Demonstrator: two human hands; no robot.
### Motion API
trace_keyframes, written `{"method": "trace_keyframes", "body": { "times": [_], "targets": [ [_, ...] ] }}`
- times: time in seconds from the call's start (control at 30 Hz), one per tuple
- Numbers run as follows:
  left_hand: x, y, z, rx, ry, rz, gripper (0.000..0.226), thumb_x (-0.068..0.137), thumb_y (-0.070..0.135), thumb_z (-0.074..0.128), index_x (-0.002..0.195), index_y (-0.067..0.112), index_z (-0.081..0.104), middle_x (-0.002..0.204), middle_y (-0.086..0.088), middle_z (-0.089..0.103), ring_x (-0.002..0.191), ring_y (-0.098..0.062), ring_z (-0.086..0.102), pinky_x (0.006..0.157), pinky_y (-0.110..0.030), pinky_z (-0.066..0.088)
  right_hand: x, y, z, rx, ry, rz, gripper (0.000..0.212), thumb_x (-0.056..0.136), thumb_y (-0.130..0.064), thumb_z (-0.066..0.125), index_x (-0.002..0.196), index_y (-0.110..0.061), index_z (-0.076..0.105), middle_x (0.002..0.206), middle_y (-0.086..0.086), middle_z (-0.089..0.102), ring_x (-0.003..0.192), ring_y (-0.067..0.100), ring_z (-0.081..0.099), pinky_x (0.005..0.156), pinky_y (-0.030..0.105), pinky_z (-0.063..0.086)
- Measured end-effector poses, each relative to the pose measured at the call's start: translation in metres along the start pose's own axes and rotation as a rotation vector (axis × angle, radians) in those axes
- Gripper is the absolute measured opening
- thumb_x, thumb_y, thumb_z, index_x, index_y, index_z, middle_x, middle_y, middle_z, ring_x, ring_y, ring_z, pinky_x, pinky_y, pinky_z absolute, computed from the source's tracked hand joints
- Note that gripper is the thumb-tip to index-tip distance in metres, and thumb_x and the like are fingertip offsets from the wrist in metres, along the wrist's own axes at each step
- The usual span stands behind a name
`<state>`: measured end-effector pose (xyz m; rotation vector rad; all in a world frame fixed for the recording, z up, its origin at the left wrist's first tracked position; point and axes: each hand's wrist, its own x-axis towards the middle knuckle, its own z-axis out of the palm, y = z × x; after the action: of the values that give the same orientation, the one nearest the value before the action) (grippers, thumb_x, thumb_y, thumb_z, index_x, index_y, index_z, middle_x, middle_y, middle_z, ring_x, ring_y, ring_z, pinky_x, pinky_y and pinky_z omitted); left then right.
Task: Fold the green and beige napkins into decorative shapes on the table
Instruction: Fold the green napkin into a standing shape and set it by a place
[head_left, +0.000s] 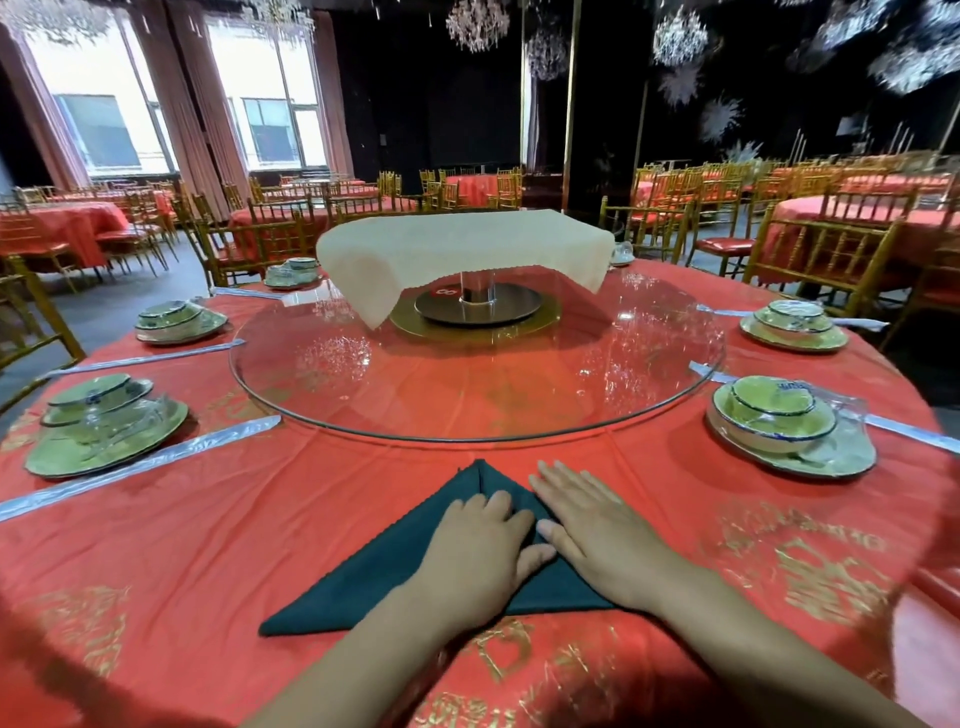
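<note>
Green napkin (384, 566) lies at the near edge of the table, on the red tablecloth (208, 545). It is folded to a flat triangle, tip pointing at the glass turntable (467, 395), with a centre seam running down from the tip.

Left hand (475, 551) rests on the napkin's middle, fingers down on the cloth, gripping nothing. Right hand (597, 530) lies flat along the right sloping edge, fingers straight and together, thumb touching the left thumb.

Beige napkin (462, 239) is spread over a raised stand at the turntable's centre, corners hanging. Under it is a red round tag (445, 293) with a white figure, seemingly an 8.

Gold characters (810, 566) printed on the tablecloth are too blurred to read. Wrapped bowl-and-plate sets (789, 431) sit around the rim; the blue marks on them are illegible.
</note>
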<state>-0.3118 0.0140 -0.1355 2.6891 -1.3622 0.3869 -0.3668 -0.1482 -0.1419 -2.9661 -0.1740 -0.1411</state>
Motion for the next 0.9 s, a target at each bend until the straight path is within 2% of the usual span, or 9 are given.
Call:
{"method": "trace_keyframes", "body": {
  "times": [0.07, 0.2, 0.4, 0.57, 0.63, 0.7, 0.77, 0.83, 0.9],
  "targets": [
    [-0.004, 0.002, 0.012, 0.039, 0.011, 0.006, 0.042, 0.082, 0.055, 0.030, 0.079, 0.031, 0.064, 0.069, 0.010, 0.053, 0.057, -0.011, 0.053, 0.051, -0.023, 0.041, 0.001, 0.001, 0.006, -0.021, -0.007, 0.016, 0.107, 0.058, -0.071, -0.028, 0.149, -0.022, 0.001, 0.157, -0.006, -0.008, 0.133, 0.000, -0.022, 0.110, 0.022, -0.016],
    [-0.007, -0.003, 0.019, -0.026, 0.033, -0.016, 0.046, 0.082, 0.056, 0.031, 0.095, 0.029, 0.066, 0.075, 0.008, 0.053, 0.062, -0.011, 0.054, 0.057, -0.022, 0.039, -0.002, 0.003, 0.004, -0.031, -0.070, 0.054, 0.097, 0.063, -0.070, -0.017, 0.148, -0.025, -0.008, 0.152, -0.011, -0.020, 0.134, 0.002, -0.028, 0.112, 0.027, -0.019],
    [-0.007, -0.001, 0.011, -0.057, -0.098, -0.066, 0.094, 0.064, 0.067, -0.008, 0.138, 0.027, 0.035, 0.116, 0.000, 0.041, 0.108, -0.020, 0.039, 0.089, -0.030, 0.026, -0.025, 0.017, 0.001, -0.122, -0.078, 0.099, 0.098, 0.052, -0.083, -0.031, 0.136, -0.033, -0.025, 0.144, -0.009, -0.035, 0.135, 0.009, -0.034, 0.107, 0.035, -0.024],
    [-0.006, 0.001, 0.010, -0.050, -0.146, -0.083, 0.070, 0.085, 0.067, 0.012, 0.139, 0.027, 0.033, 0.117, 0.000, 0.039, 0.109, -0.019, 0.038, 0.092, -0.030, 0.026, -0.049, 0.039, -0.005, -0.240, -0.025, 0.248, 0.098, 0.057, -0.076, -0.036, 0.141, -0.029, -0.015, 0.148, -0.004, -0.026, 0.141, 0.018, -0.022, 0.102, 0.030, -0.032],
    [-0.007, 0.002, 0.008, -0.040, -0.139, -0.084, 0.064, 0.090, 0.063, 0.018, 0.139, 0.026, 0.034, 0.116, 0.000, 0.039, 0.108, -0.019, 0.038, 0.092, -0.029, 0.026, -0.061, 0.046, -0.010, -0.352, 0.008, 0.367, 0.083, 0.086, -0.063, -0.015, 0.143, -0.021, 0.029, 0.152, 0.009, 0.024, 0.142, 0.026, 0.016, 0.111, 0.032, -0.019],
    [-0.008, 0.003, 0.006, -0.052, -0.124, -0.088, 0.064, 0.090, 0.063, 0.018, 0.139, 0.027, 0.034, 0.115, 0.001, 0.039, 0.108, -0.018, 0.038, 0.092, -0.029, 0.026, -0.071, 0.054, -0.014, -0.369, 0.042, 0.434, 0.067, 0.097, -0.049, 0.003, 0.128, -0.020, 0.055, 0.133, 0.013, 0.055, 0.129, 0.026, 0.034, 0.112, 0.037, 0.002],
    [-0.009, 0.002, 0.005, -0.093, -0.108, -0.082, 0.065, 0.089, 0.064, 0.017, 0.140, 0.027, 0.035, 0.111, 0.003, 0.038, 0.107, -0.017, 0.038, 0.092, -0.028, 0.025, -0.080, 0.057, -0.014, -0.356, 0.144, 0.439, 0.056, 0.096, -0.045, 0.016, 0.126, -0.018, 0.054, 0.128, 0.015, 0.057, 0.124, 0.028, 0.039, 0.110, 0.040, 0.014],
    [-0.009, 0.001, 0.004, -0.104, -0.082, -0.052, 0.088, 0.075, 0.076, -0.001, 0.138, 0.028, 0.036, 0.102, 0.006, 0.033, 0.100, -0.014, 0.037, 0.089, -0.027, 0.025, -0.083, 0.046, -0.020, -0.254, 0.230, 0.450, 0.052, 0.087, -0.045, 0.030, 0.118, -0.014, 0.058, 0.119, 0.014, 0.062, 0.112, 0.032, 0.054, 0.097, 0.045, 0.040],
    [-0.010, 0.000, 0.003, -0.106, -0.080, -0.035, 0.109, 0.059, 0.083, -0.015, 0.137, 0.028, 0.037, 0.097, 0.008, 0.029, 0.093, -0.011, 0.033, 0.086, -0.026, 0.024, -0.081, 0.028, -0.028, -0.095, 0.281, 0.452, 0.045, 0.088, -0.047, 0.035, 0.111, -0.016, 0.059, 0.107, 0.005, 0.061, 0.103, 0.028, 0.058, 0.085, 0.040, 0.048]
  ]
}}
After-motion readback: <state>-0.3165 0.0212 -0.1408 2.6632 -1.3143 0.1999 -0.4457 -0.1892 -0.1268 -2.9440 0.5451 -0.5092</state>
